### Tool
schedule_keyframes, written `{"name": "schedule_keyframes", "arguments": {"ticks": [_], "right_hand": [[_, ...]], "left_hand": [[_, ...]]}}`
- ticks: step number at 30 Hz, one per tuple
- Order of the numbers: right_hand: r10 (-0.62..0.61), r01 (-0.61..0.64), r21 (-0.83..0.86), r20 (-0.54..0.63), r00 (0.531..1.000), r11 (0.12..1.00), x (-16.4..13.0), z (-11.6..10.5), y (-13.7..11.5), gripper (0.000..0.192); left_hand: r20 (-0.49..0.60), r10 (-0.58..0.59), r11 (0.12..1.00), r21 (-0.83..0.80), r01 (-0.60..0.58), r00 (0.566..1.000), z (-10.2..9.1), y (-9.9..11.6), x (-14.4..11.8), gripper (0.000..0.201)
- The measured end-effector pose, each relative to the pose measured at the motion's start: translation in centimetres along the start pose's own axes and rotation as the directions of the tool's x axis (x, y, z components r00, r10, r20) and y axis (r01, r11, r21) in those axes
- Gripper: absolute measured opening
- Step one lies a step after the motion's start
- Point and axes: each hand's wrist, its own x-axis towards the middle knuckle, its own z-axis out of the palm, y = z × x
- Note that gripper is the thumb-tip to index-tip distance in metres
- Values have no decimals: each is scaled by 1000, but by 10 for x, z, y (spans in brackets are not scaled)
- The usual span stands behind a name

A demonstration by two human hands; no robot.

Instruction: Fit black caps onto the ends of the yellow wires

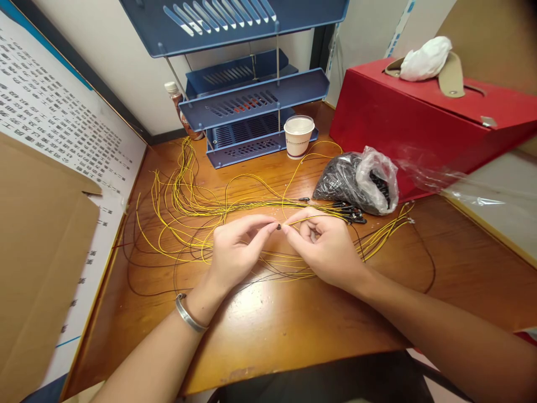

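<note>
Between thumb and forefinger, my left hand point(237, 243) pinches a small black cap point(279, 226), mostly covered by the fingertips. Close beside it my right hand point(325, 240) is closed in a pinch on a thin yellow wire point(312, 218), its tip near the cap. Whether the wire is inside the cap I cannot tell. Behind and under both hands lies a loose bundle of yellow and dark wires point(184, 204). Several of these end in black sleeved tips point(350, 212) just beyond my right hand.
A clear plastic bag point(342, 176) of small black pieces lies at the right, against a red box point(377, 123). A paper cup point(298, 143) stands before a blue tiered rack point(251, 106). More yellow wire ends point(388, 226) reach right. Cardboard point(42, 263) borders the left side.
</note>
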Motion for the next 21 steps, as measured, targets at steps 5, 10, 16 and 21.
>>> {"name": "schedule_keyframes", "arguments": {"ticks": [5, 10, 16, 21], "right_hand": [[32, -32, -3, 9, 999, 999, 1, 0, 2, 23], [-24, 24, -10, -21, 1000, 1000, 2, 0, 3, 21], [-8, 7, -14, -20, 1000, 1000, 2, -1, 3, 19], [-4, 3, -14, -26, 1000, 1000, 1, -1, 3, 17]], "left_hand": [[58, -24, 997, -75, 28, 998, 0, 0, -1, 5], [139, -24, 992, -121, 41, 990, 0, -2, -3, 8], [147, -76, 988, -121, 95, 986, 1, -4, -5, 10], [82, -96, 992, -77, 102, 992, 1, -4, -3, 5]]}}
